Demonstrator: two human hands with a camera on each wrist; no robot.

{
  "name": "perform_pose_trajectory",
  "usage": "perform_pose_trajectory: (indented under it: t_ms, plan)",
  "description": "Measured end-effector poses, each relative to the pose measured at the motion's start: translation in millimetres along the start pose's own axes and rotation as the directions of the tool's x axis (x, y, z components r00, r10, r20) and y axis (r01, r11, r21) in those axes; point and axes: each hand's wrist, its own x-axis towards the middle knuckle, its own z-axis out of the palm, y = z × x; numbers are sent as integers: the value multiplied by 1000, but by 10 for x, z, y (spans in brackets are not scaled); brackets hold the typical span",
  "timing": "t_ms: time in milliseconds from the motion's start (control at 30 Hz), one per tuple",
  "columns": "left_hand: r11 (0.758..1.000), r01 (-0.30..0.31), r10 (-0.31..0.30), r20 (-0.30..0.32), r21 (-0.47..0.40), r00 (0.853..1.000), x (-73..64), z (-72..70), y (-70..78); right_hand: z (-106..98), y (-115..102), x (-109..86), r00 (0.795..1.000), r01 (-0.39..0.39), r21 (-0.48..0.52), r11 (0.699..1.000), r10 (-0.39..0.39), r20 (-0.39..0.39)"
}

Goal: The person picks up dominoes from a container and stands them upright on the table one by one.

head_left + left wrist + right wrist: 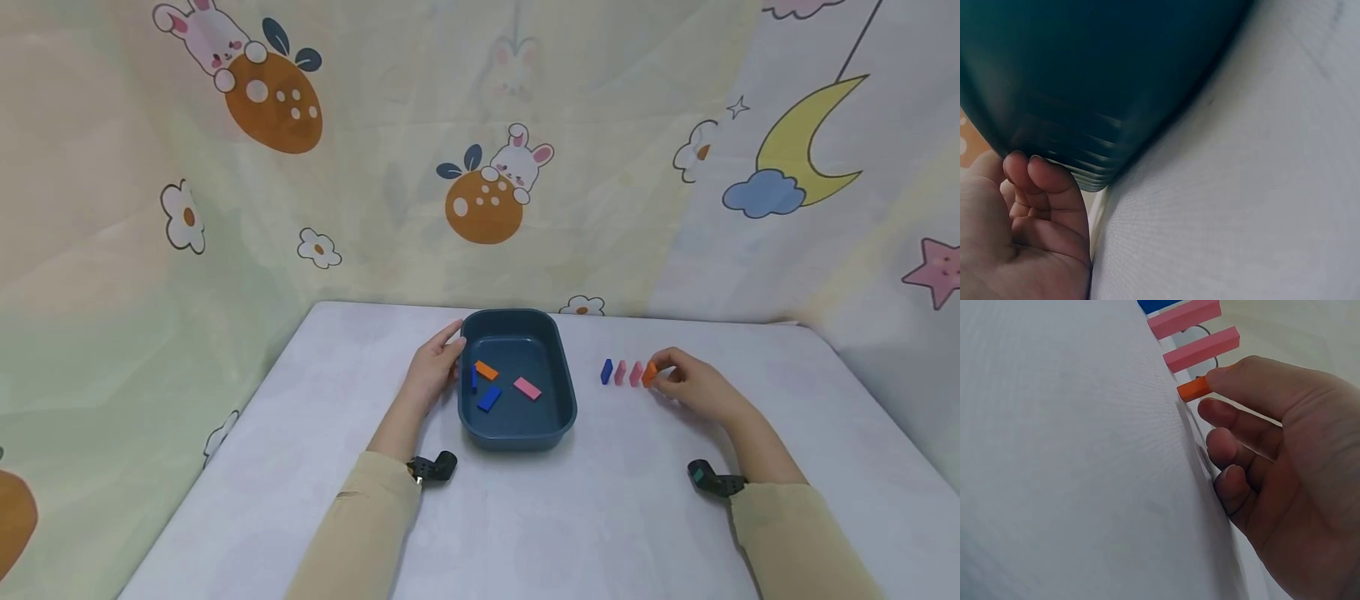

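My left hand (433, 367) holds the left side of a dark blue plastic bin (517, 437), thumb at the rim and fingertips on the outer wall. Flat in the bin lie an orange domino (487, 370), a blue domino (490, 398) and a pink domino (527, 388); another blue domino (474, 379) is by its left wall. To the right, a blue domino (607, 372) and two pink dominoes, one pink domino (620, 372) beside another pink domino (637, 373), stand upright in a row. At the row's right end, my right hand (697, 383) pinches an upright orange domino (1192, 389).
A white cloth covers the table (600, 533). A printed curtain (390, 192) hangs behind it and along the sides. Each wrist wears a small black camera, one on the left wrist (435, 467) and one on the right wrist (716, 479).
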Motion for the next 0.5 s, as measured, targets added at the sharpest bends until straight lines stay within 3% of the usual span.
perform_pose_trajectory:
  t_ms: [500]
  plan:
    - [1000,2,-2,6,-18,1000,-5,1,14,-84,-47,-50,999,-39,56,998,40,-5]
